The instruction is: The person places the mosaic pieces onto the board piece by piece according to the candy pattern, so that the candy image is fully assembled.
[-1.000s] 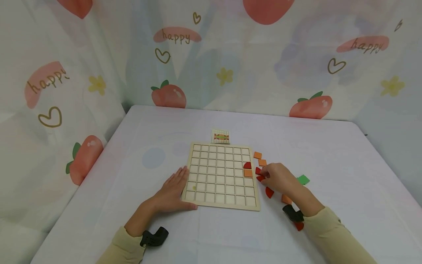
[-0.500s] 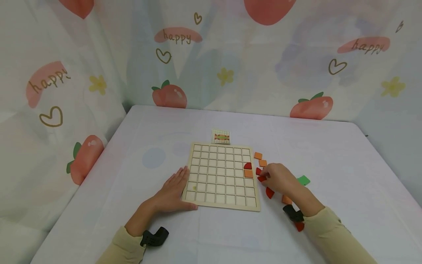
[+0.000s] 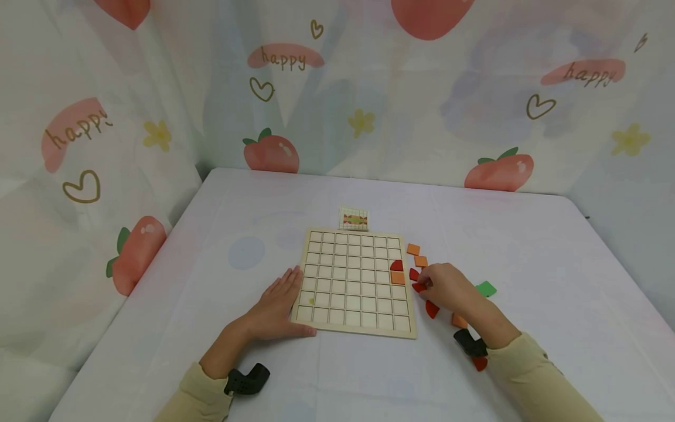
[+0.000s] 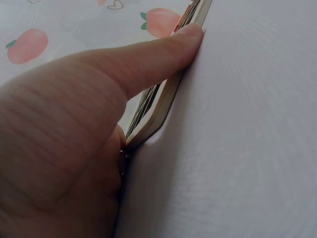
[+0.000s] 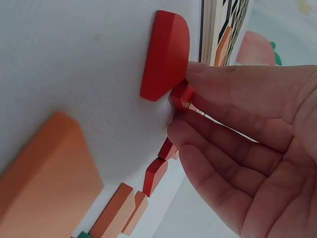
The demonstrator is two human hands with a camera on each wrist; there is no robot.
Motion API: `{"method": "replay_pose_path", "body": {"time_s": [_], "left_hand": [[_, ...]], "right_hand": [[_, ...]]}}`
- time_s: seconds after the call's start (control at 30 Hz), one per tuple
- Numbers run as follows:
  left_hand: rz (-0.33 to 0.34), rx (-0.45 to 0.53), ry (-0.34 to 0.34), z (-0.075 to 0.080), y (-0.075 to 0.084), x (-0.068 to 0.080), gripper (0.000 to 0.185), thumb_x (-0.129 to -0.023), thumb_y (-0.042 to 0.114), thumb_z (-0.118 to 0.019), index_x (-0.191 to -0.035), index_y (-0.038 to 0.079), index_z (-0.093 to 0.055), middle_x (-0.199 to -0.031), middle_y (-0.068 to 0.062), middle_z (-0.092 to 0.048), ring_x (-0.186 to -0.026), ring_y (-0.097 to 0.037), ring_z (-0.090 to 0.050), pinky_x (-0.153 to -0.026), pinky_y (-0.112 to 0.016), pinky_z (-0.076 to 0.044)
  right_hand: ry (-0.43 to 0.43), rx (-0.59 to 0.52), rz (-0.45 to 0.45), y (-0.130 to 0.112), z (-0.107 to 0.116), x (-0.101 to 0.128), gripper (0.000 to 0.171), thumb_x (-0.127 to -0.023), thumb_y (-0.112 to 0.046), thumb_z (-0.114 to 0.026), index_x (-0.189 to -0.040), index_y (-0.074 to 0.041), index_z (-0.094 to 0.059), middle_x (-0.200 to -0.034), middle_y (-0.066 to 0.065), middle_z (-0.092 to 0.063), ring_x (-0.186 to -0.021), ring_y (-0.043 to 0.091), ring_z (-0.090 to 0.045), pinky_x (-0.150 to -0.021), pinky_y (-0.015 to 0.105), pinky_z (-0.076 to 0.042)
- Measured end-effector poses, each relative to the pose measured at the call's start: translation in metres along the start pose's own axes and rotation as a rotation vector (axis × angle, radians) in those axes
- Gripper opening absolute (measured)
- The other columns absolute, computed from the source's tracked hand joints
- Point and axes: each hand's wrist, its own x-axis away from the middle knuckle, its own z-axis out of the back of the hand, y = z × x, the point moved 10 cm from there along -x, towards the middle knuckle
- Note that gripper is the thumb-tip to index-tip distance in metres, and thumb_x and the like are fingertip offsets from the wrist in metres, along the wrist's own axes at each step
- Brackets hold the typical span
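A square wooden grid board (image 3: 337, 272) lies on the table. My left hand (image 3: 274, 308) rests along its left edge, fingers straight, with the thumb (image 4: 163, 57) stretched along the near edge. Inside the board's right column sit a red rounded tile (image 3: 396, 266) and an orange square tile (image 3: 398, 278). Just right of the board, my right hand (image 3: 445, 284) pinches a small red tile (image 5: 182, 94) between thumb and fingertips. Another red tile (image 5: 166, 54) with a curved side lies close beside the thumb, and more red tiles (image 5: 155, 173) are beyond the fingers. The pinched tile's full shape is hidden.
Behind the board is a small pattern card (image 3: 354, 219). Orange square tiles (image 3: 413, 249) lie off its right edge. A green tile (image 3: 486, 288) is right of my right hand, and an orange tile (image 3: 459, 320) and a red tile (image 3: 480, 364) lie near the right wrist.
Little differs. My right hand stays at the red tiles with only a very slight shift, and my left hand keeps its place on the board.
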Motion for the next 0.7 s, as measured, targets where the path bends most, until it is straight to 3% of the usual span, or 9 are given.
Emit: {"method": "replay_pose_path", "body": {"time_s": [0.7], "left_hand": [[-0.008, 0.002, 0.002, 0.0016, 0.0020, 0.0009, 0.116, -0.072, 0.066, -0.062, -0.146, 0.000, -0.003, -0.152, -0.011, 0.002, -0.138, -0.021, 0.004, -0.108, -0.040, -0.005]], "right_hand": [[0.032, 0.019, 0.014, -0.0041, 0.0019, 0.0042, 0.017, -0.078, -0.006, -0.070, -0.093, 0.003, -0.069, -0.076, 0.004, -0.057, -0.068, 0.019, -0.048, -0.058, 0.028, -0.045]]}}
